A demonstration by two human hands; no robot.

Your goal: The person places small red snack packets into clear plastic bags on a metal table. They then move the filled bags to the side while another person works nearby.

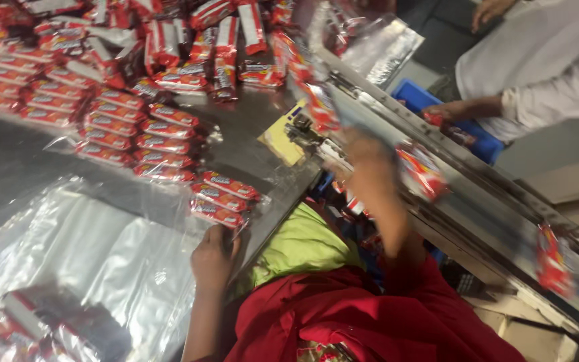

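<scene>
Left hand (pixel 213 258) is seen resting near the table's (pixel 8 161) near edge, fingers curled loosely, fingertips touching the nearest small stack of red packets (pixel 221 200); nothing is gripped. Right hand (pixel 368 164) is raised toward the conveyor (pixel 477 208) on the right and is motion-blurred; whether it is open or closed cannot be told. A blurred red packet on the belt (pixel 422 173) lies just beside it. Rows of stacked packets (pixel 108 124) fill the far left; clear plastic bags (pixel 88 255) are spread on the near left. A co-worker's hand (pixel 460 110) is noted over a blue tray (pixel 418 97) far right. Risk, as judged: the near stack sits close to the table edge and could be knocked off by the left hand; a fast right reach could mis-grab a moving packet.
</scene>
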